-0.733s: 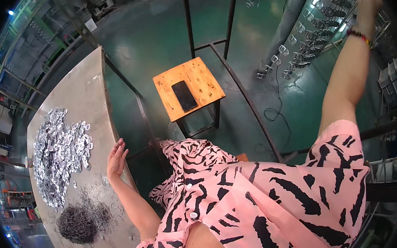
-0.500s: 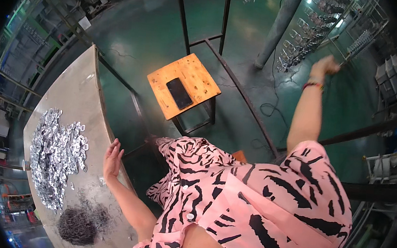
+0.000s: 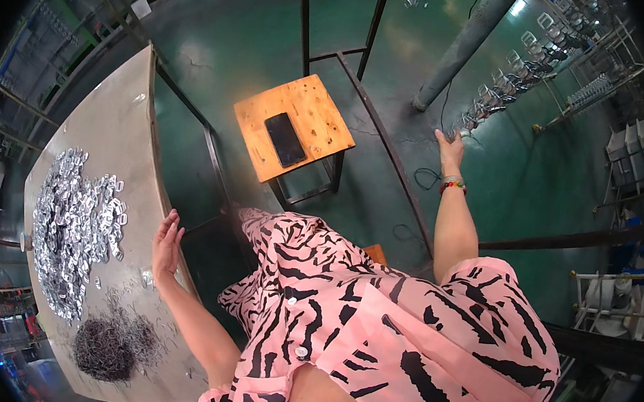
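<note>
My left hand (image 3: 168, 245) is at the right edge of a grey metal table, its fingers stretched out and nothing in them. Beyond it on the tabletop (image 3: 125, 134) lies a heap of shiny silver metal pieces (image 3: 75, 225), shaped like small links. Closer to me is a tangled pile of thin dark wire pieces (image 3: 104, 349). My right arm reaches forward, and my right hand (image 3: 450, 152) is at the lower end of a hanging row of silver metal parts (image 3: 500, 90). Its thumb stands apart from the fingers; whether they touch the lowest part cannot be made out.
A wooden stool (image 3: 329, 121) with a black phone (image 3: 285, 140) on it stands ahead. Dark metal frame bars (image 3: 381, 133) cross the green floor beside it. A grey post (image 3: 457, 52) rises near the hanging parts. Racks with stacked grey trays (image 3: 636, 156) are at the right.
My right hand has moved left and toward me, down to the lower end of the hanging row, and its thumb now stands apart. My left hand stays at the table edge. The view has shifted slightly.
</note>
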Demonstrator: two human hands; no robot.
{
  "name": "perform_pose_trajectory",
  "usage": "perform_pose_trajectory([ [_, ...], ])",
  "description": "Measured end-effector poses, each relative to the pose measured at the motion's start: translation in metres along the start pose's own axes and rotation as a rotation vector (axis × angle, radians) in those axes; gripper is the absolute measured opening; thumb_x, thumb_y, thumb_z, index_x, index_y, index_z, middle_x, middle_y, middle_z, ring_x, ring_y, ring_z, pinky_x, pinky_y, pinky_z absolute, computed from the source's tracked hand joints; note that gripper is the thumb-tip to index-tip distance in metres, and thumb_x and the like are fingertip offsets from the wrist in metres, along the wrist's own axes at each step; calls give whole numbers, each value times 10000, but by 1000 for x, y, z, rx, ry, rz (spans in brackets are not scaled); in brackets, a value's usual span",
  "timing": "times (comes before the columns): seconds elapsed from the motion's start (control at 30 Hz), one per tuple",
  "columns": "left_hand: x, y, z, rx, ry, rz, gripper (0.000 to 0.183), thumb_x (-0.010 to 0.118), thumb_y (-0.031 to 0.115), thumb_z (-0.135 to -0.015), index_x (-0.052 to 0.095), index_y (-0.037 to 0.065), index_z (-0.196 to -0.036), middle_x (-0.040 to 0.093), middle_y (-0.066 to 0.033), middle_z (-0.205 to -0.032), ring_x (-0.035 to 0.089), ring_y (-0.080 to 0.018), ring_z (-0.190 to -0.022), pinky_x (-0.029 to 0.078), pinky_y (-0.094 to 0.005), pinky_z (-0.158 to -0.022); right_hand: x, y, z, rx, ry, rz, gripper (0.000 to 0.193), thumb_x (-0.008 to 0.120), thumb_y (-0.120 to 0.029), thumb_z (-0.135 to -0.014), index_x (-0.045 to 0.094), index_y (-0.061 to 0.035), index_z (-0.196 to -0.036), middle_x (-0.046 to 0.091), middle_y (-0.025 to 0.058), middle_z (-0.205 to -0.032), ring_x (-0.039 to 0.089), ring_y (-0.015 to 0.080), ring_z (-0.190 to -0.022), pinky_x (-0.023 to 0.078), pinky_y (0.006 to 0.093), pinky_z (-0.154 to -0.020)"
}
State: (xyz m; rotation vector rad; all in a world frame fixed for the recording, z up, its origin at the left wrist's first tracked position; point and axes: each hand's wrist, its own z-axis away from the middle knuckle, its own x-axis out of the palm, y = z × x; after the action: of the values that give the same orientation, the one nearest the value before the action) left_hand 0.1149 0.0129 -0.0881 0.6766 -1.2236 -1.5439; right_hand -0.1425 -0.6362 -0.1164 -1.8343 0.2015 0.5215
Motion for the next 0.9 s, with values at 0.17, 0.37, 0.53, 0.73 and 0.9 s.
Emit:
perform_pose_trajectory([
  [0.17, 0, 2, 5, 16, -9, -19, 393, 487, 122, -933, 405, 4, -1298, 389, -63, -1371, 342, -184, -1280, 316, -343, -1032, 6, -14, 20, -59, -11, 213, 331, 564, -273, -855, 620, 22, -996, 636, 237, -908, 604, 381, -890, 458, 395, -765],
  [0.37, 2, 3, 5, 20, 4, -38, 378, 476, 126, -938, 413, -11, -1285, 372, -85, -1381, 334, -199, -1288, 317, -354, -1036, 13, -20, 26, -98, -15, 159, 356, 483, -309, -902, 641, 10, -912, 658, 181, -802, 626, 349, -801, 459, 408, -720],
  [0.53, 0, -1, 6, 37, -2, -22, 368, 475, 118, -937, 421, -16, -1275, 357, -92, -1396, 312, -211, -1305, 324, -357, -1034, 5, -44, 32, -95, 13, 190, 364, 464, -319, -909, 636, 1, -922, 659, 174, -823, 628, 343, -798, 464, 409, -719],
  [0.73, 20, 1, 0, 55, -29, -13, 346, 485, 110, -932, 449, -18, -1252, 355, -102, -1394, 321, -211, -1300, 329, -354, -1032, -17, -31, 21, -219, 164, 308, 322, 500, -302, -897, 633, -9, -874, 659, 166, -797, 624, 347, -758, 466, 408, -677],
  [0.9, 41, 24, 49, 245, 229, -190, 297, 500, 177, -911, 562, -5, -1137, 547, -110, -1197, 492, -207, -1132, 409, -329, -920, 3, -92, 60, -367, -174, 375, 346, 469, -257, -912, 601, 14, -1082, 598, 198, -1093, 574, 343, -995, 449, 375, -843],
])
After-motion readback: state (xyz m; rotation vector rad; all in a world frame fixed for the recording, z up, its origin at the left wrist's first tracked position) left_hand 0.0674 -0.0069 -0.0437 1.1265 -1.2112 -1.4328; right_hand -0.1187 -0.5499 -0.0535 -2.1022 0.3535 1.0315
